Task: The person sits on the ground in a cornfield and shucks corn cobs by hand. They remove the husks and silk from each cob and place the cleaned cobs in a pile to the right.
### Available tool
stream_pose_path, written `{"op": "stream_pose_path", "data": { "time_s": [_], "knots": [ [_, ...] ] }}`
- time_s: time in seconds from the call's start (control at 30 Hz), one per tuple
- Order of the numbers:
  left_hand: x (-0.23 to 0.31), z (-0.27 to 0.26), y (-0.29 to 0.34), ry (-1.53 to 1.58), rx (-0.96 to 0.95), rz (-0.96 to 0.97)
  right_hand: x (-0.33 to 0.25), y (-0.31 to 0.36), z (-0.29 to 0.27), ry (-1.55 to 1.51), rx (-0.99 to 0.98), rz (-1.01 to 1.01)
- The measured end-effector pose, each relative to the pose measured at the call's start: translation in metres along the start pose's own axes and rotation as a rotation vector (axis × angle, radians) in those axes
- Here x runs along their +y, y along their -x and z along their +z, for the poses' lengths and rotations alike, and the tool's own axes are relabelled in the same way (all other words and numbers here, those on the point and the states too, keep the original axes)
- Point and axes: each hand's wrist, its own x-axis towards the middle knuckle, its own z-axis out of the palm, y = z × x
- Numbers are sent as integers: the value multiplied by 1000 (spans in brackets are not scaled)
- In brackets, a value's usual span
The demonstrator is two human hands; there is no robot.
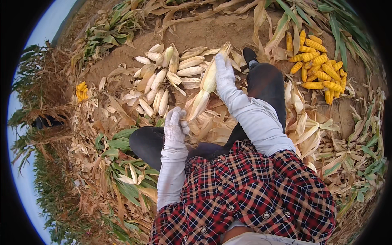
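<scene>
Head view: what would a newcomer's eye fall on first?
The bright yellow corn pile at upper right stands out. Above centre, the right hand grips a pale ear in husk, with more pale ears heaped to its left. The red plaid shirt fills the lower centre.

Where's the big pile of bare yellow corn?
The yellow corn pile lies at the head view's upper right, on the ground right of the person's right leg.
</scene>
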Motion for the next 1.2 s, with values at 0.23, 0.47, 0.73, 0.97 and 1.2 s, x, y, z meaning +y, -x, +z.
{"op": "stream_pose_path", "data": {
  "time_s": [0.23,0.47,0.73,0.97,1.2],
  "knots": [
    [12,18,-28,-1048,32,650,-13,32,11,169,-241,-39],
    [-59,26,-73,-732,-301,334,10,42,9,-192,-515,269],
    [-32,25,-54,-1110,-154,310,-3,16,11,-275,-386,238],
    [-64,22,-65,-822,-115,322,-15,29,15,-95,-477,230],
    [-31,39,-45,-1011,-300,245,8,52,16,243,-516,-37]
  ]
}}
